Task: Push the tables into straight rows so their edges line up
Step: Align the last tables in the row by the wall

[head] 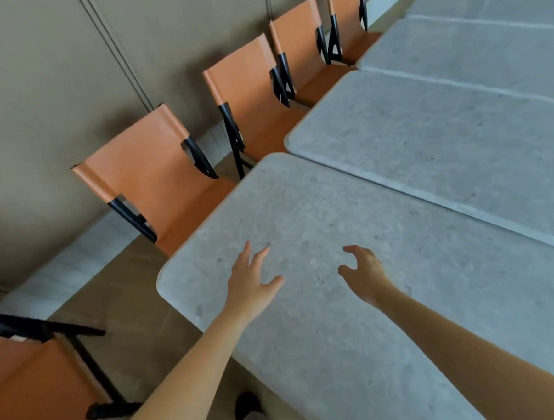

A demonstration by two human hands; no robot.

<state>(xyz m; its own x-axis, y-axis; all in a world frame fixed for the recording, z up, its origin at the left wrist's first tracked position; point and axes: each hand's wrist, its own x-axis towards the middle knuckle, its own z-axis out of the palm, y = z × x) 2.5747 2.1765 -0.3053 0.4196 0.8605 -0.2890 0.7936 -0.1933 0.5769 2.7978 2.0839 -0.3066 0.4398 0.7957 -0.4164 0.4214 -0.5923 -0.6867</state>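
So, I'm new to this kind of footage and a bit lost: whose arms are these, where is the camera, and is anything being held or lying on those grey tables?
There is no machine here. A person wears a wide-angle camera on the head, so the one picture looks forward and down along their own bare arms. The left hand is spread with straight fingers over the nearest table; the right hand hovers beside it with loosely curled fingers. Neither holds anything, and I cannot tell whether they touch the top. The nearest table is one of a row of grey, stone-look tables. The next table runs alongside it, but its end sits further back, so the ends do not line up. Nothing visible lies on the tops. Orange chairs with black frames stand along the wall, tucked against the table ends.
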